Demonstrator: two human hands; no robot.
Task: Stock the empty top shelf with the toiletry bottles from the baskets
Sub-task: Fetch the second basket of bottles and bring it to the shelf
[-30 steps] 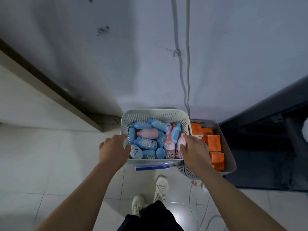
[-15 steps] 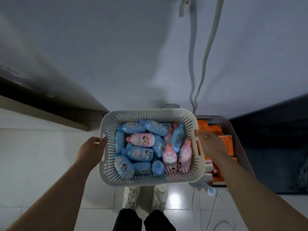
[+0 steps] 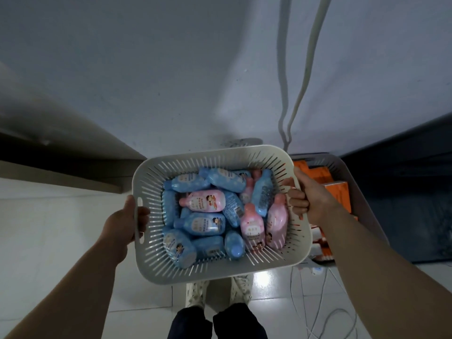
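Observation:
A white slotted basket hangs in the air in front of me, above my shoes. My left hand grips its left rim at the handle slot. My right hand grips the right rim, fingers curled inside the wall. Several blue bottles and three pink bottles lie jumbled inside it. No shelf shows in this view.
A second grey basket with orange boxes stands on the floor at the right, partly behind the lifted one. White cables run down the wall and loose cords lie on the tiles. A dark unit stands at the right.
Both hands shifted from the near edge to the basket's side rims and lifted it off the floor, up towards me. The camera came closer to the wall.

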